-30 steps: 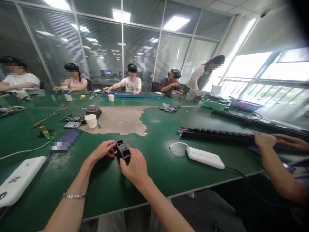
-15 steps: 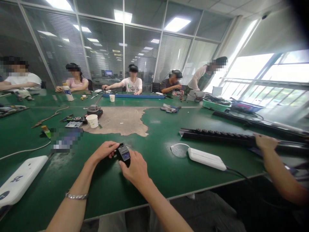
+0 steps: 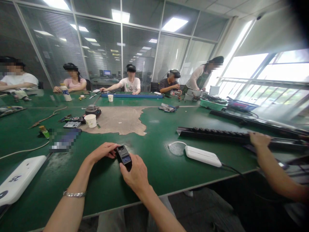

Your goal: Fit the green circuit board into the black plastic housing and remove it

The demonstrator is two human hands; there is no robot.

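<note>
A small black device (image 3: 124, 155) with a dark bluish panel on its face is held just above the green table (image 3: 154, 174), near its front edge. My right hand (image 3: 136, 170) grips its right side and lower end, thumb near the panel. At its upper left end, my left hand (image 3: 106, 151) has its fingers drawn together against the device's edge; the fingertips are partly hidden. A silver bracelet circles my left wrist.
White power bank (image 3: 202, 156) with a cable lies right; a larger white one (image 3: 21, 177) lies left beside a phone (image 3: 66, 140). Behind stand a paper cup (image 3: 90, 121) and electronic parts. At right, another person's hand (image 3: 260, 139) holds a long black bar (image 3: 217, 134). Several people sit across.
The device has tilted slightly, so more of its face and side shows. My left fingers have shifted a little at its upper end. The whole view has moved slightly.
</note>
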